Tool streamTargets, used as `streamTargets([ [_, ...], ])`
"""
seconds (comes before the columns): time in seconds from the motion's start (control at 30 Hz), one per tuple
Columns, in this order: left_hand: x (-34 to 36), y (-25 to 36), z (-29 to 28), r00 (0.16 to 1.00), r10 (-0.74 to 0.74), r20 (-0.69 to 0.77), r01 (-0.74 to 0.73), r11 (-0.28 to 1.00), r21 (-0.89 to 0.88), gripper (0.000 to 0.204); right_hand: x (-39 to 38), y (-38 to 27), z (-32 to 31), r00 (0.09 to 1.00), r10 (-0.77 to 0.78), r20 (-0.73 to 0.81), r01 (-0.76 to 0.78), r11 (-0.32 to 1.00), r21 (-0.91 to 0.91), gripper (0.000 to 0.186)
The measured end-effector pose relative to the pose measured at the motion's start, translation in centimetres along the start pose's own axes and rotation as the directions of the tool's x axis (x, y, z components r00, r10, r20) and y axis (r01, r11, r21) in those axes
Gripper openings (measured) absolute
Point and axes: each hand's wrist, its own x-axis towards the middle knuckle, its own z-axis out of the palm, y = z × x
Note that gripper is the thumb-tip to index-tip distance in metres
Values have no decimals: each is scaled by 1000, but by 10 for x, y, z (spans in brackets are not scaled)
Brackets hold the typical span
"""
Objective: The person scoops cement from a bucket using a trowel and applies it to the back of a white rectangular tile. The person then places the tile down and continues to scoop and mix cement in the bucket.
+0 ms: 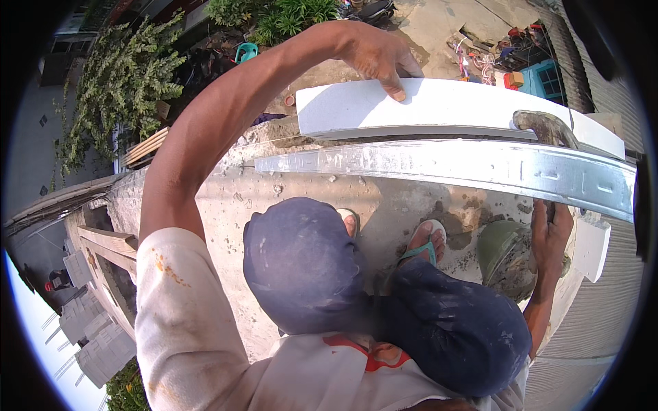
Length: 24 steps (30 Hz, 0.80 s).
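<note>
My left hand [387,65] is closed over the upper edge of a long white building block [445,103], thumb on the near face and fingers behind. Just below the block, a silvery metal channel [439,161] with punched marks crosses the view. Under the channel's right part is my right hand [552,236], fingers bent and partly hidden by the metal; what they hold cannot be made out. Above them, a dusty brown curved piece like a handle [546,127] shows against the block. Whether it joins what my right hand holds is hidden.
A greenish bucket [504,257] stands beside my sandalled foot [426,243]. Another white block [591,250] lies at the right, beside corrugated roofing [600,315]. Beyond the ledge, the ground lies lower, with plants [288,20] and a teal chair [245,53]. A wooden frame [110,243] is at left.
</note>
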Motion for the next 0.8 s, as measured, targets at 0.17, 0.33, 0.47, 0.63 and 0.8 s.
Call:
streamTargets([
  [0.17,-43,-49,11,995,-49,90,69,968,-240,76,10,-10,18,918,-397,10,377,861,-341,22],
  [0.33,-64,-82,19,995,62,76,-37,953,-300,71,8,9,23,986,-120,112,139,974,-177,16],
  [0.47,-70,-65,7,999,40,24,-36,984,-173,60,21,-3,27,832,-513,209,517,583,-627,14],
  [0.63,-66,-75,17,998,28,-63,-31,998,-46,53,26,-32,27,945,-128,303,276,809,-519,22],
  [0.8,-57,-83,11,993,116,-3,-116,992,-49,55,24,-21,33,829,-477,290,555,646,-524,23],
])
